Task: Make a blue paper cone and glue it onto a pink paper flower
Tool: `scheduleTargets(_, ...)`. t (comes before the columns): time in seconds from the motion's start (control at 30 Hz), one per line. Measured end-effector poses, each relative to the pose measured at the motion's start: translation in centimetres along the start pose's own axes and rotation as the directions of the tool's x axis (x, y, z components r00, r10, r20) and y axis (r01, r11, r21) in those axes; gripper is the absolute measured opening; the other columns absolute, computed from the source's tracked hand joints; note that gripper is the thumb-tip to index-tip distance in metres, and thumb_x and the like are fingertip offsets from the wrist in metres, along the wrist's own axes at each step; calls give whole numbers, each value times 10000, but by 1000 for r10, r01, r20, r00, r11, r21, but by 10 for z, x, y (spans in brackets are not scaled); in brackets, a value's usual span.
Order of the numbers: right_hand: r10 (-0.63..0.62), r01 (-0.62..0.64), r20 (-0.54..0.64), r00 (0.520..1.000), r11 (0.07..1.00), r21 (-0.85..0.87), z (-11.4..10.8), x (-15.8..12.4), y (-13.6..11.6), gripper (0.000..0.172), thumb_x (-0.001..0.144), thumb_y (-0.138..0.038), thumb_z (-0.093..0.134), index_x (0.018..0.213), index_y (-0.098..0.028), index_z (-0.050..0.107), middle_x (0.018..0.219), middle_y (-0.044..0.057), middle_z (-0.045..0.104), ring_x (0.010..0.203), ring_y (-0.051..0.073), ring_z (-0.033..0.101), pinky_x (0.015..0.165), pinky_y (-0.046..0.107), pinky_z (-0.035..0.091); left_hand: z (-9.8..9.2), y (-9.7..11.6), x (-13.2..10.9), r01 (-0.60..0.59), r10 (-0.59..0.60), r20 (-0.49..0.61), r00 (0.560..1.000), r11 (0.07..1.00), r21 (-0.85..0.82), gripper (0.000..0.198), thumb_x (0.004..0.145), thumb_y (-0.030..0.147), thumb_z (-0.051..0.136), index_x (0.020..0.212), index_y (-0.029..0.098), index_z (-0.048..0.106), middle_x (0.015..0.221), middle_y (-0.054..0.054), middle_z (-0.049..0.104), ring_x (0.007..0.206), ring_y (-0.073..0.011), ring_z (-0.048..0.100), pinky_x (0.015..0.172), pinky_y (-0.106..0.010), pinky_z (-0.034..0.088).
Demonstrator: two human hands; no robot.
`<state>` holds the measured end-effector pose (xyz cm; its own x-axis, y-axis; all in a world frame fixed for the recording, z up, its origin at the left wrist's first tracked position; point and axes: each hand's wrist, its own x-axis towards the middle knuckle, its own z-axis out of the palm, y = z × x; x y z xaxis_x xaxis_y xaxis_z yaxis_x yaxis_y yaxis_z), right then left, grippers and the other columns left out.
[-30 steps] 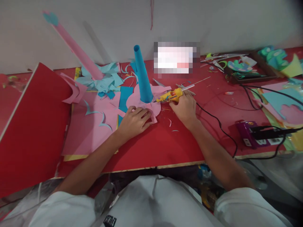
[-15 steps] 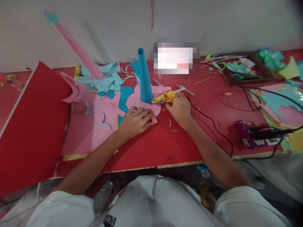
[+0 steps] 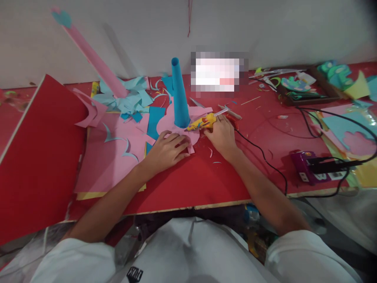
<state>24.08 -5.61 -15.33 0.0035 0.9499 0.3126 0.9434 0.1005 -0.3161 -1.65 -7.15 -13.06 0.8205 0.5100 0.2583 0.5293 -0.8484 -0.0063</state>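
Note:
A blue paper cone [image 3: 180,94] stands upright, its wide end down on a pink scalloped paper piece [image 3: 162,125]. My right hand [image 3: 221,131] is closed around a yellow glue gun [image 3: 206,120], whose nozzle points left at the cone's base. A clear glue stick juts from the gun's back end. My left hand [image 3: 172,149] rests with its fingers spread on the front edge of the pink piece, just below the cone.
Left lie pink sheets [image 3: 103,161], light blue scraps [image 3: 132,96] and a tall pink tube [image 3: 94,61]. A red board [image 3: 41,157] slants at far left. Right are a black cord [image 3: 265,153], a purple box [image 3: 306,167] and a dark tray [image 3: 326,98]. Scissors lie behind the gun.
The glue gun's nozzle has shifted slightly left and toward me along the cone's base. My left hand stays about where it was, and the whole view has moved slightly.

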Motion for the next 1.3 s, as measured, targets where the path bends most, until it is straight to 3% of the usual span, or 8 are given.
scheduleTargets(0.2, 25, -25, 1, 1000, 999, -36, -2, 1, 3, 336, 894, -136, 653, 1227, -119, 694, 1228, 209, 738, 1178, 374, 686, 1062, 549, 544, 3, 1, 0, -22, 22, -11, 1000, 999, 27, 342, 1111, 383, 519, 1326, 197, 709, 1389, -105, 734, 1215, -286, 675, 1082, -499, 455)
scheduleTargets(0.43, 5, -5, -3, 1000, 1000, -7, 0, 1, 2, 315, 919, -230, 686, 1215, -125, 702, 1209, 203, 750, 1172, 376, 685, 1071, 545, 540, 0, 5, 1, 7, -7, 3, 1000, 1000, -11, 322, 1076, 390, 586, 1286, 200, 739, 1364, -131, 734, 1220, -309, 669, 1070, -518, 476)
scheduleTargets(0.73, -6, 6, -14, 1000, 1000, -22, 6, 3, 1, 349, 948, -185, 605, 1282, -110, 676, 1274, 224, 728, 1217, 377, 670, 1091, 557, 529, 0, 4, 2, 6, -6, -1, 1000, 1000, -12, 315, 1082, 387, 572, 1279, 206, 739, 1354, -116, 740, 1194, -296, 668, 1064, -513, 472)
scheduleTargets(0.93, 13, -13, -14, 1000, 999, -35, 1, 2, 3, 307, 889, -185, 673, 1191, -140, 701, 1177, 199, 753, 1154, 383, 683, 1044, 559, 548, 2, 3, 1, 1, -1, -11, 1000, 1000, -10, 305, 1076, 375, 585, 1275, 202, 738, 1359, -115, 737, 1209, -298, 665, 1067, -508, 468)
scheduleTargets(1.3, 21, -21, 1, 1000, 998, -54, -3, 1, 0, 343, 880, -124, 665, 1221, -112, 697, 1229, 205, 733, 1208, 386, 671, 1086, 553, 529, 2, 3, 1, 2, -2, -10, 1000, 1000, -3, 311, 1081, 373, 571, 1284, 202, 734, 1359, -113, 737, 1202, -297, 663, 1063, -503, 464)
